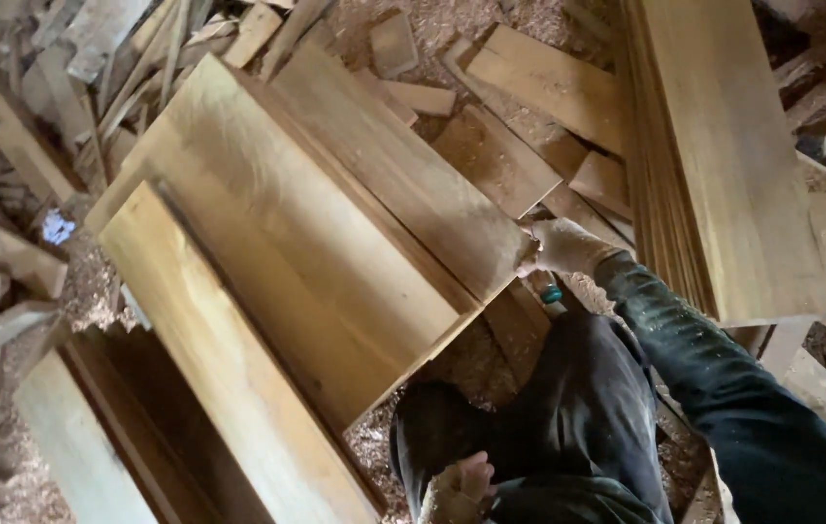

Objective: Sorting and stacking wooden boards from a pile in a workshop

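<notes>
Several loose offcuts (pixel 491 155) and sawdust (pixel 462 24) crowd the floor at twelve o'clock. My right hand (pixel 561 247) grips the wide board's (pixel 335 213) corner at three o'clock; my left hand (pixel 459 485) rests half-curled, empty, at six. Stacked planks (pixel 724 165) stand just beside.

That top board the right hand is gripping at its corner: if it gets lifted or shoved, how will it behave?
The top board looks like a stiff plank, so it should lift without sagging. It lies on a stepped stack of boards with dusty faces, so it would probably slide easily. The right hand grips one corner only, so it may pivot.
</notes>
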